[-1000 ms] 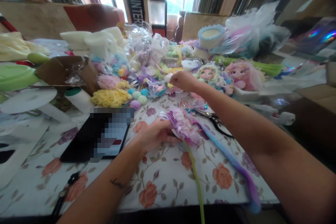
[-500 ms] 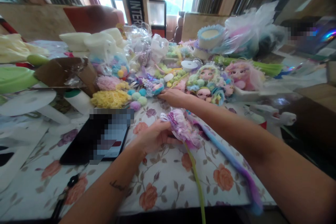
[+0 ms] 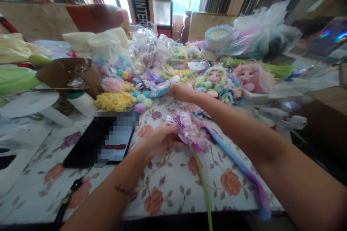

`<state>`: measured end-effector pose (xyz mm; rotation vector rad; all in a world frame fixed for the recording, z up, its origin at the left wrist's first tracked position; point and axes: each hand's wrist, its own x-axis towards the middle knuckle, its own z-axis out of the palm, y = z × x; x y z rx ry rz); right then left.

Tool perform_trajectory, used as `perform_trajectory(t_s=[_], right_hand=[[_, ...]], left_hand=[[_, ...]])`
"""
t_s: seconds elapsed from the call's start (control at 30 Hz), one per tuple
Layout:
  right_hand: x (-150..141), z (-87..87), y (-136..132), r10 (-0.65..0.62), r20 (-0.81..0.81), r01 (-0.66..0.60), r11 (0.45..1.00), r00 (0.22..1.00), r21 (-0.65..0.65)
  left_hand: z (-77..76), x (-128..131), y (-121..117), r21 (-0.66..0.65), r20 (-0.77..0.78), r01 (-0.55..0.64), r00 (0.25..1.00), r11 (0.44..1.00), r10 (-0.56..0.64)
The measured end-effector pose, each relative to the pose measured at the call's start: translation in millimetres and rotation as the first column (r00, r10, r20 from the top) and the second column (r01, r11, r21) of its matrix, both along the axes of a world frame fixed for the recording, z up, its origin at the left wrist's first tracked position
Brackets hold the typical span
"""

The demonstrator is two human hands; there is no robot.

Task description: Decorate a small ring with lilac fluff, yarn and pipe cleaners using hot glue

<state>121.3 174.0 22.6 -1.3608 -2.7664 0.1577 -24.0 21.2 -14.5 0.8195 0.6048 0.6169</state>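
Observation:
My left hand (image 3: pixel 166 137) is closed around the edge of a pink and lilac ruffled fabric piece (image 3: pixel 191 131) with a small white tag (image 3: pixel 170 119). A thin green strip (image 3: pixel 202 178) runs from that piece down past the table's front edge. Beside it trails a fuzzy blue and purple strand (image 3: pixel 235 162). Reaching across, my right hand (image 3: pixel 181 92) is at the near edge of the craft pile, its fingers curled together. Its fingertips are beside a shiny packet with blue pieces (image 3: pixel 160 89); whether they pinch anything is hidden.
A tablet (image 3: pixel 100 139) lies left of my left hand. Pompoms (image 3: pixel 142 99), yellow trim (image 3: pixel 115 101), a thread cone (image 3: pixel 80 103) and a cardboard box (image 3: pixel 70 75) stand behind it. Doll heads (image 3: pixel 214 74) and a glue gun (image 3: pixel 287 119) are at the right. Flowered cloth (image 3: pixel 168 187) covers the table.
My right hand has shifted slightly right and away from me along the pile's edge, and its fingers look more curled. My left hand keeps the ruffled piece in the same spot.

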Motion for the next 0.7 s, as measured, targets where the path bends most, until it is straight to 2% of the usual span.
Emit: perform_trajectory(t_s=[0.1,0.17,0.27,0.33,0.4,0.47,0.53,0.6,0.7], right_hand=[[3,2.9,-13,-0.012,-0.047,0.01,0.999,0.999,-0.032],[13,11.2,-22,-0.03,-0.103,0.028,0.999,0.994,-0.026],[40,30.4,-45,-0.075,-0.326,0.083,0.996,0.943,0.013],[61,41.9,-72,-0.104,-0.504,0.159,0.985,0.857,0.068],[76,47.3,-105,-0.174,-0.614,0.293,0.951,0.77,0.098],[81,44.7,-139,-0.214,-0.684,0.369,0.925,0.697,0.087],[76,34.9,-166,-0.203,-0.692,0.35,0.934,0.693,0.076],[65,20.7,-184,-0.134,-0.689,0.317,0.937,0.712,0.145],[45,-1.5,-195,0.032,-0.669,0.218,0.933,0.743,0.287]], left_hand=[[-0.2,-1,0,-0.011,0.025,0.006,1.0,1.0,-0.006],[1.1,-2,1,-0.038,0.044,-0.031,0.999,0.999,0.032],[5.5,-3,3,-0.083,0.078,-0.203,0.975,0.976,0.209],[8.7,-2,5,-0.109,0.098,-0.361,0.923,0.926,0.371],[11.1,0,7,-0.133,0.107,-0.486,0.859,0.864,0.5],[12.4,3,9,-0.155,0.108,-0.571,0.801,0.806,0.589],[13.5,5,9,-0.177,0.096,-0.623,0.759,0.762,0.644],[15.3,8,8,-0.186,0.082,-0.644,0.742,0.742,0.665],[18.2,10,5,-0.16,0.068,-0.644,0.749,0.749,0.659]])
